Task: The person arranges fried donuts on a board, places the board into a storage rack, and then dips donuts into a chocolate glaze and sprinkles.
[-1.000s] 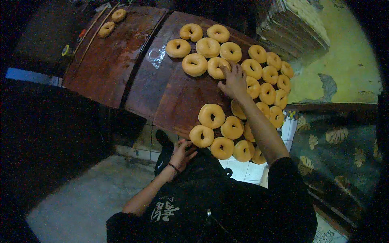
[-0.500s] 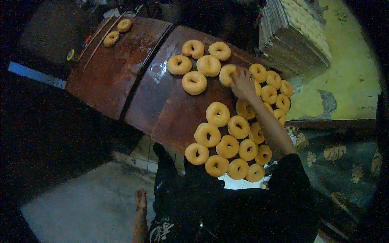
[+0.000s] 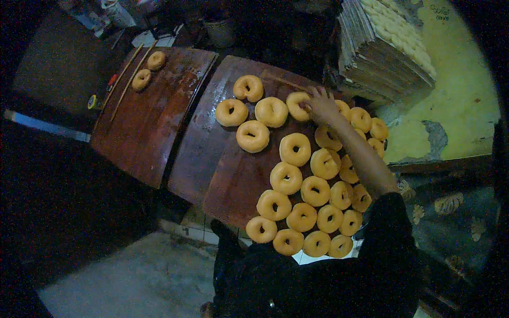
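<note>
My right hand reaches across the dark red wooden table. It grips a golden ring doughnut at its right side, the thumb near the hole and the other fingers partly raised. Left of it lies a loose group of doughnuts, among them one close by and one nearer me. A block of doughnuts in rows covers the table's near right part, and my right forearm hides some of them. Only a sliver of my left hand shows at the lower edge, its fingers not readable.
Two doughnuts and thin wooden sticks lie on the far left table section, past a dark gap. A stack of boards topped with pale dough pieces stands at the far right, beside a yellow-green wall.
The view has tilted, so the table sits lower. A doughnut from the loose group has moved right with my right hand, and another now lies at the block's far end. My left hand has mostly left view.
</note>
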Demonstrator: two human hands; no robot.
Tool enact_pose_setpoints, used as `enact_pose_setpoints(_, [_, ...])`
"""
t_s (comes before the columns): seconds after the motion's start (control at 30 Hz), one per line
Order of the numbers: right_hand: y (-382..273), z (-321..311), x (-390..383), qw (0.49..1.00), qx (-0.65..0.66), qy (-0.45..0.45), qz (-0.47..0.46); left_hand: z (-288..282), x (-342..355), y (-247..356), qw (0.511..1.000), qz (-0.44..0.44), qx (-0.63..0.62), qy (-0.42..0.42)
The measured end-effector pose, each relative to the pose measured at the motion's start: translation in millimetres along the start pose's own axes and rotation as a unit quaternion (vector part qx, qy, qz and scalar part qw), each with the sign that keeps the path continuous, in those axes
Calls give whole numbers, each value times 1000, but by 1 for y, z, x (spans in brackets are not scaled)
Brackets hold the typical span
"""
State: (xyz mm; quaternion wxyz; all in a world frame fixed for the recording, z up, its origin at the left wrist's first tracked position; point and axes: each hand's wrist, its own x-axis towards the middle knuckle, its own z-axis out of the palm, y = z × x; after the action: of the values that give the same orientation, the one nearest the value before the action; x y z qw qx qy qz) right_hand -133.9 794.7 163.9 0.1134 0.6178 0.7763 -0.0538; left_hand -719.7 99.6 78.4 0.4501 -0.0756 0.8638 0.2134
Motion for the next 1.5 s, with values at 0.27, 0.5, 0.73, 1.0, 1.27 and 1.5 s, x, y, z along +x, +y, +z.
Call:
enact_pose_setpoints(0.27, [7, 20, 7, 990, 97, 40, 89, 18, 5, 36, 999, 34, 35, -22])
enact_pose_setpoints(0.5, [-96, -7, 154, 932, 326, 125, 97, 52, 5, 120, 989, 112, 94, -35])
enact_pose_setpoints(0.73, [14, 12, 172, 940, 330, 69, 55, 89, -13, 174, 969, 183, 161, -47])
enact_pose_setpoints(1.0, [77, -4, 32, 978, 30, 175, 112, 205, -116, 322, 722, 638, 254, -88])
enact_pose_setpoints(1.27, [-49, 37, 88, 967, 249, 56, -25, 455, -173, 488, 416, 810, 414, -8])
enact_pose_setpoints(1.5, [-122, -10, 34, 934, 324, -103, -105, 351, -158, 438, 514, 647, 558, -74])
